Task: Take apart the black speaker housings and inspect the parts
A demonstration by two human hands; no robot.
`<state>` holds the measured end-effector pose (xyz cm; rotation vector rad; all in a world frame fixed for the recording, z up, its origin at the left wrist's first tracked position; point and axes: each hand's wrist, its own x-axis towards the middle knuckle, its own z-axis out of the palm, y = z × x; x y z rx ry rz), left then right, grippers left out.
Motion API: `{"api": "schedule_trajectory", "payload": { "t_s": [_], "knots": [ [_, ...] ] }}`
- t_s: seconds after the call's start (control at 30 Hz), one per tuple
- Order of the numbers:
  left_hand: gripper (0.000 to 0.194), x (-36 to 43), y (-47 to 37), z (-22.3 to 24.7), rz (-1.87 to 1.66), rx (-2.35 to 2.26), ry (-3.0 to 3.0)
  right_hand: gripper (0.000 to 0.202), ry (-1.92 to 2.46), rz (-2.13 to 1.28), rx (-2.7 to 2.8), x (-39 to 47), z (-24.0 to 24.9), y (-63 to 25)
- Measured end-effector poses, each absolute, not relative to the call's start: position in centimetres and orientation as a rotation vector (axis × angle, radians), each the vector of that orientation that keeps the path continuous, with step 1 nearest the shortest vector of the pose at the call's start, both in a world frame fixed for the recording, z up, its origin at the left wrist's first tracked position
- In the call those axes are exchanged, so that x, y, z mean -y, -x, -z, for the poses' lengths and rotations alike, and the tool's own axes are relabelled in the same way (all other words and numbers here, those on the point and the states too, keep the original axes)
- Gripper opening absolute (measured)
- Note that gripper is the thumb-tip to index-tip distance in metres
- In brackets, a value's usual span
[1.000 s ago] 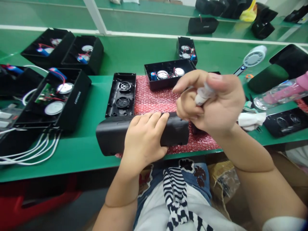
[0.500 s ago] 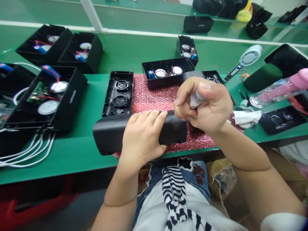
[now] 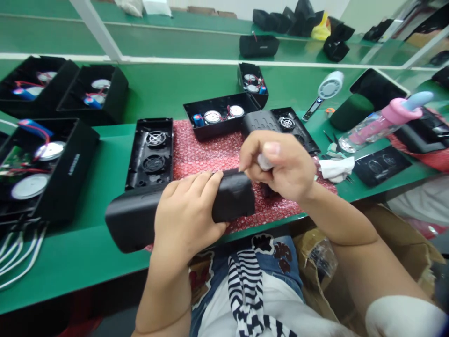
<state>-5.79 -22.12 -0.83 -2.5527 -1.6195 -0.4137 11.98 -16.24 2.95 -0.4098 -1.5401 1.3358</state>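
My left hand (image 3: 189,215) lies over a long black speaker housing (image 3: 131,219), fingers across its top and thumb on the near side. The housing is tilted, its right end higher in the picture. By that right end my right hand (image 3: 282,166) is closed around a light grey, rounded object (image 3: 264,162), perhaps a handle or a tube; most of it is hidden in the fist. Beneath both hands lies pink bubble wrap (image 3: 206,154). Behind the housing stands an open black casing (image 3: 153,150) with round speaker grilles.
Open speaker boxes with wires stand at left (image 3: 82,164) and behind the wrap (image 3: 217,114). White cables (image 3: 24,262) hang at lower left. On the right are a handheld fan (image 3: 329,86), a green cylinder (image 3: 352,112), a pink-topped bottle (image 3: 384,124) and a white cloth (image 3: 336,168).
The whole scene has shifted left in the picture as the head turned. Both hands keep their holds, and the housing looks slightly more tilted.
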Motion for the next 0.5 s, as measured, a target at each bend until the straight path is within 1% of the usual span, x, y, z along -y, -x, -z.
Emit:
{"api": "schedule_trajectory", "payload": {
  "t_s": [0.13, 0.17, 0.23, 0.33, 0.37, 0.5],
  "knots": [
    [0.065, 22.0, 5.9, 1.3, 0.4, 1.555, 2.524, 0.038, 0.567, -0.969, 1.476, 13.8, -4.4, -17.4],
    [0.065, 22.0, 5.9, 1.4, 0.394, 1.544, 2.509, 0.036, 0.641, -0.9, 1.43, 12.6, -4.4, -19.4],
    [0.064, 22.0, 6.0, 1.5, 0.392, 1.512, 2.486, 0.026, 0.842, -0.818, 1.274, 10.2, -3.9, -23.6],
    [0.062, 21.9, 6.2, 1.7, 0.425, 1.439, 2.476, 0.013, 1.216, -0.741, 0.901, 7.2, -1.6, -29.5],
    [0.061, 21.8, 6.3, 1.8, 0.434, 1.427, 2.478, 0.014, 1.392, -0.732, 0.821, 6.6, -0.7, -31.0],
    [0.059, 21.5, 6.9, 2.4, 0.514, 1.38, 2.506, 0.022, 1.693, -0.721, 0.802, 6.1, 2.7, -34.4]
  ]
}}
